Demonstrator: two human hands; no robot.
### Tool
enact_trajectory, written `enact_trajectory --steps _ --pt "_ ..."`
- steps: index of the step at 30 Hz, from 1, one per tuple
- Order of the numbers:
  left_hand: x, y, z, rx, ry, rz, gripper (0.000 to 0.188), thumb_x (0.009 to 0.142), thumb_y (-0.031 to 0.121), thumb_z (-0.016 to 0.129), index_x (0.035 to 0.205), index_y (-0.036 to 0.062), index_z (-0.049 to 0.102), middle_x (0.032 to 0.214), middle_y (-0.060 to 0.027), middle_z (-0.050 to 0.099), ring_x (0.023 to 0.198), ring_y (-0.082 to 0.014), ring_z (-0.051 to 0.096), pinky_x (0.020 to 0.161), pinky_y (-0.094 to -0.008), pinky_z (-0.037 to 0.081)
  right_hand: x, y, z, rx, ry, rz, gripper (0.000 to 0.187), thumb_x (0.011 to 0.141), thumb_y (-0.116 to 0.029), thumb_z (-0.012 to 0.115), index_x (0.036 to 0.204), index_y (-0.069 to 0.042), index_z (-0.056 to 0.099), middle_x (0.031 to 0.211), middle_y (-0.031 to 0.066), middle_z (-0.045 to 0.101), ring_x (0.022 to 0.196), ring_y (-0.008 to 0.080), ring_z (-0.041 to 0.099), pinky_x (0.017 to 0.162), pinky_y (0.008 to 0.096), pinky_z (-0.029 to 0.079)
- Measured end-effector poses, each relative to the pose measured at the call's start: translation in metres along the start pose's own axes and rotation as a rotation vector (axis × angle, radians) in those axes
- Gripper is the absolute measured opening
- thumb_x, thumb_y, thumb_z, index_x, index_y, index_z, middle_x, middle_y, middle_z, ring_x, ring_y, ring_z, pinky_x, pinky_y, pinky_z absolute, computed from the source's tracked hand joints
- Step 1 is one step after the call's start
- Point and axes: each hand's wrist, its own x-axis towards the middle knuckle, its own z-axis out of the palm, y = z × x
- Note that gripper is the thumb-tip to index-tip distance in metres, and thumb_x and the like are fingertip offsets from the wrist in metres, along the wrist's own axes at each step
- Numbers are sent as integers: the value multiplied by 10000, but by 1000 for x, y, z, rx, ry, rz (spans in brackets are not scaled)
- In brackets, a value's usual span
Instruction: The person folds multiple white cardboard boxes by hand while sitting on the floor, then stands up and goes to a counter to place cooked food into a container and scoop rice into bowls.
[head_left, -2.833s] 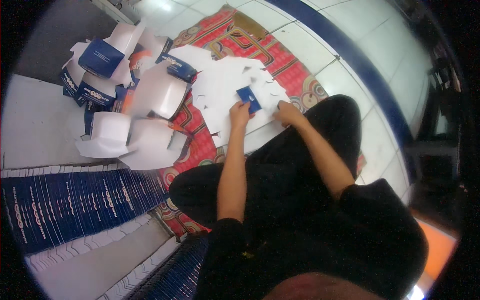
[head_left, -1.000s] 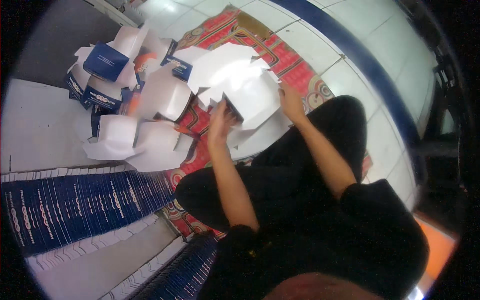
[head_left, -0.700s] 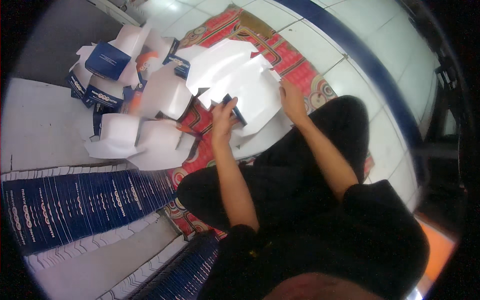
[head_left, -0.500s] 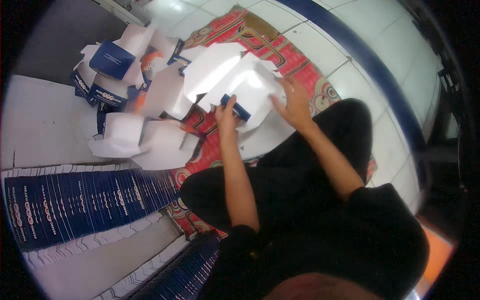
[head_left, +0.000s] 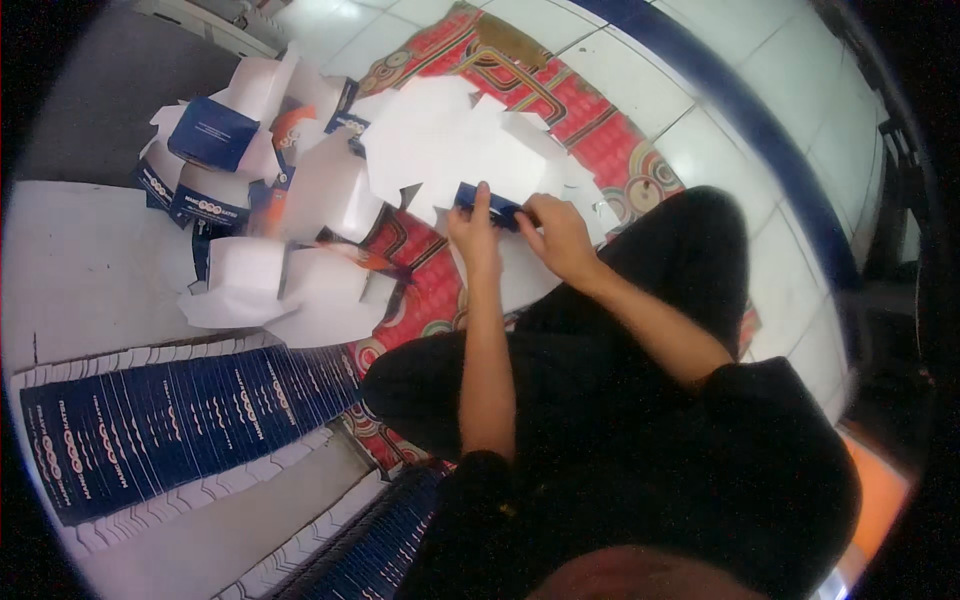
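A partly folded cardboard food box (head_left: 505, 150), white inside with a navy panel on its near side, lies over the mat in front of me. My left hand (head_left: 474, 238) grips that near panel, its thumb laid over the navy face. At the panel's right end, my right hand (head_left: 562, 240) pinches the edge with its fingers bent. The box's white inside faces up, and its far flaps blend into other white card beneath. Some fingertips are hidden behind the panel.
To the left, several formed navy and white boxes (head_left: 212, 133) lie in a heap. A long row of flat navy box blanks (head_left: 180, 420) stretches at lower left, with another stack (head_left: 370, 540) nearer me. A red patterned mat (head_left: 425, 270) covers the tiled floor (head_left: 690, 150).
My right hand has moved from the box's right side down and left to its near panel. The navy panel now stands folded up between both hands.
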Motion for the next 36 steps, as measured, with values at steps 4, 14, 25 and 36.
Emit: enact_trajectory --steps 4,14,25,36 --pt "0 -5 2 -24 -70 35 290 897 252 747 1036 70 569 922 -37 619 740 -106 590 586 -255 465 -1 0 0 13 -25 60 133 866 -138 656 868 -37 569 806 149 609 801 369 587 707 465 435" --pt "1 -7 -2 47 -240 -113 404 928 343 702 1129 38 530 989 -65 620 802 -142 603 621 -257 500 -3 17 4 141 -82 189 147 840 -98 654 925 -20 564 826 177 626 824 371 620 726 449 483" --pt "39 -27 -38 403 84 86 443 927 311 679 1143 -73 633 937 -119 662 678 -165 603 636 -312 540 -2 27 27 38 -399 363 214 839 -165 618 1000 -23 611 921 224 677 878 408 654 767 493 508" --pt "16 -57 -9 85 89 34 266 879 180 737 980 -59 676 829 -101 696 704 -142 635 620 -260 510 2 47 47 29 -368 309 240 834 -101 592 1057 -22 633 954 237 676 943 428 639 820 521 496"
